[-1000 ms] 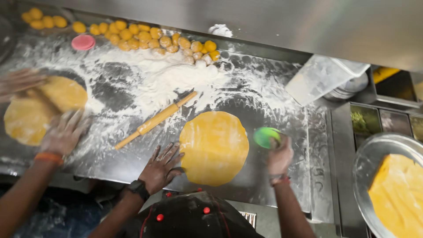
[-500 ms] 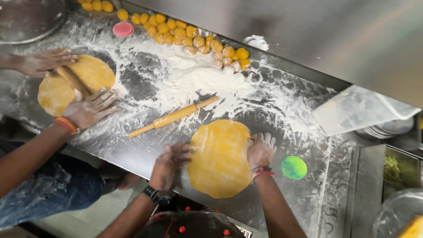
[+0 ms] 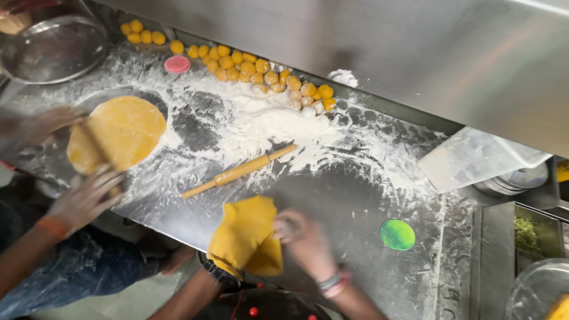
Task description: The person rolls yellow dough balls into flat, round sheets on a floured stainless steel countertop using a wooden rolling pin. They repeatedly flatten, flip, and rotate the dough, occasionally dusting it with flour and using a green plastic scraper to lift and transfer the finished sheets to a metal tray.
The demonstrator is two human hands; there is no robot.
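A thin round yellow dough sheet (image 3: 244, 236) is lifted off the floured steel counter (image 3: 349, 195) and hangs folded at the near edge. My right hand (image 3: 303, 238) grips its right edge. The sheet drapes over my left hand and hides it; only the wrist with a dark watch (image 3: 214, 274) shows below. A wooden rolling pin (image 3: 240, 172) lies loose on the counter just beyond the sheet. To the right of my right hand a green round disc (image 3: 397, 234) lies flat.
At the left a co-worker's hands (image 3: 83, 198) roll a second yellow dough sheet (image 3: 121, 130). Several yellow dough balls (image 3: 261, 74), a pink disc (image 3: 176, 64) and a flour heap (image 3: 267, 121) line the back. A steel bowl (image 3: 53, 50) sits far left, a plastic bag (image 3: 474, 160) right.
The dough sheet lay flat under both my hands; now it is lifted and folded off the counter. The green disc stays where I set it down. The view has shifted right.
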